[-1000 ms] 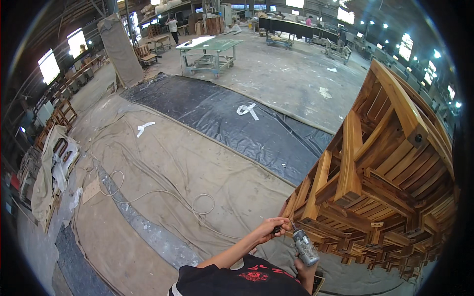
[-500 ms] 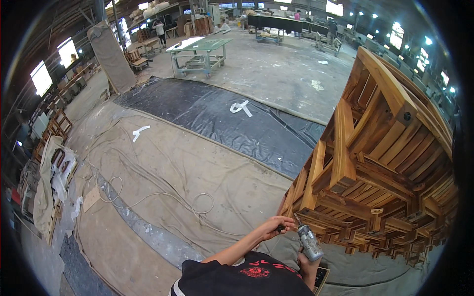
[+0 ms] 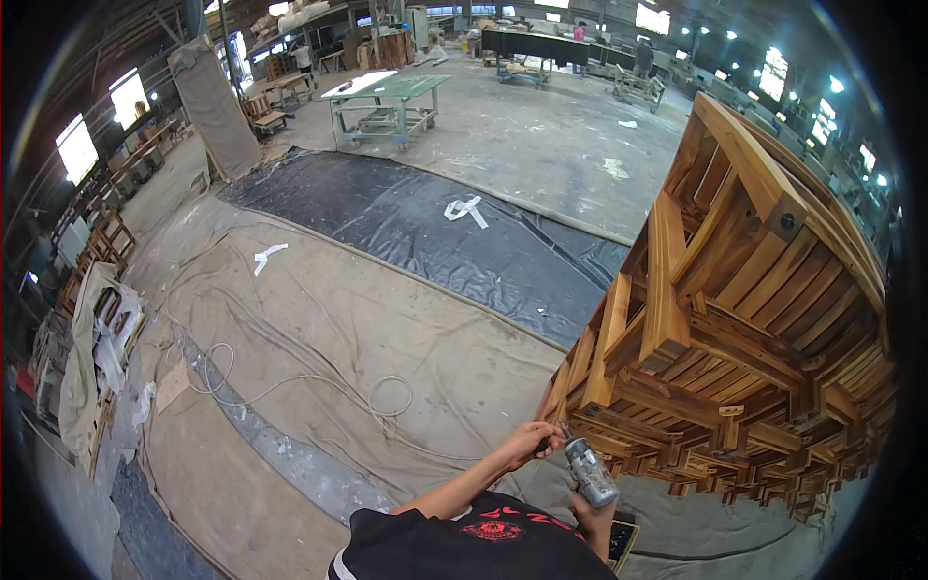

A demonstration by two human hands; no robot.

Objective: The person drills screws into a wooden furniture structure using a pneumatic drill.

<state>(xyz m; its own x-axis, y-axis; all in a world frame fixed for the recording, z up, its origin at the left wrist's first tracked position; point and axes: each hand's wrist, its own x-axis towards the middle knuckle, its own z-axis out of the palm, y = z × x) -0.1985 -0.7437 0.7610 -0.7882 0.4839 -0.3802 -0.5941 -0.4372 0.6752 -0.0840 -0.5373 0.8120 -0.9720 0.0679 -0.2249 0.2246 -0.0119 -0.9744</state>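
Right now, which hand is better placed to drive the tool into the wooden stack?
Right. The right hand grips the grey power tool, whose tip points at the lower corner of the stacked wooden furniture. The left hand is pinched at the tool's tip, likely only steadying it.

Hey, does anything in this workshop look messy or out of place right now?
Mostly the floor: a loose hose snakes in tangled loops over the wrinkled tan tarp, and white scraps lie on the black sheet. The stacked wooden furniture looks orderly.
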